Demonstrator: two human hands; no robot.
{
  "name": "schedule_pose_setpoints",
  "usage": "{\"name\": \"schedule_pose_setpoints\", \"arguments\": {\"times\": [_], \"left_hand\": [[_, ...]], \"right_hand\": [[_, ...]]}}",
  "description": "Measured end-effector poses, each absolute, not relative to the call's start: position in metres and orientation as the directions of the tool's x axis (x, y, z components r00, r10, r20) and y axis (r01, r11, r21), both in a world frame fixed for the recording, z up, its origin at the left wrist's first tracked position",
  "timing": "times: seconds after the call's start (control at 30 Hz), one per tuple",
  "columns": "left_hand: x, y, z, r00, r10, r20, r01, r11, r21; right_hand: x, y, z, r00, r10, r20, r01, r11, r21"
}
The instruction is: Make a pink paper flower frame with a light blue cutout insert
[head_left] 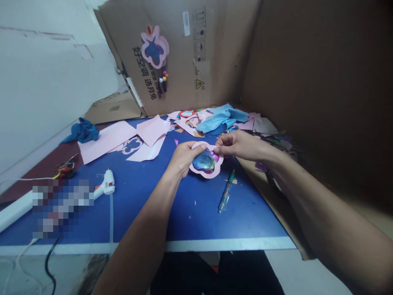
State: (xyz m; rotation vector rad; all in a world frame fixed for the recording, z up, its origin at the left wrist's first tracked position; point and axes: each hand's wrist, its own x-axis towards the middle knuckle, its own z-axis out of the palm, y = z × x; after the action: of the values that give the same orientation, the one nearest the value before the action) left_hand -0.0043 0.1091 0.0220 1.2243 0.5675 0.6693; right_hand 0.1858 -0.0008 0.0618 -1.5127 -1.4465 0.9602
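My left hand (183, 157) grips the left side of a pink flower-shaped paper cutout (208, 174), thumb on top and fingers underneath. A shiny blue, green and magenta foil fills the middle of the cutout. At its upper right edge my right hand (231, 146) pinches the rim between thumb and fingers. The cutout is held just above the blue table, tilted toward me. Below and to the right of it lies a clear pen with a green end (226, 191). The undersides of my left fingers are hidden behind the paper.
A white glue gun (107, 182) stands on the left. Pink paper sheets (107, 139), blue cloth (222, 119) and scraps lie along the back. Pliers (66, 167) rest at far left. A finished-looking pink flower (165, 51) hangs on the cardboard wall (221, 57).
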Motion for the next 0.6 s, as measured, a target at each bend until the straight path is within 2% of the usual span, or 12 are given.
{"name": "schedule_pose_setpoints", "arguments": {"times": [0.27,0.6], "left_hand": [[-0.0014,0.1092,0.0205,0.631,0.776,0.025,-0.227,0.153,0.962],[-0.0011,0.1072,0.0226,0.645,0.764,-0.017,-0.234,0.219,0.947]], "right_hand": [[0.1776,-0.0013,0.067,0.155,0.986,0.063,0.385,-0.001,-0.923],[0.1766,-0.0003,0.0664,0.187,0.978,0.096,0.407,0.012,-0.913]]}}
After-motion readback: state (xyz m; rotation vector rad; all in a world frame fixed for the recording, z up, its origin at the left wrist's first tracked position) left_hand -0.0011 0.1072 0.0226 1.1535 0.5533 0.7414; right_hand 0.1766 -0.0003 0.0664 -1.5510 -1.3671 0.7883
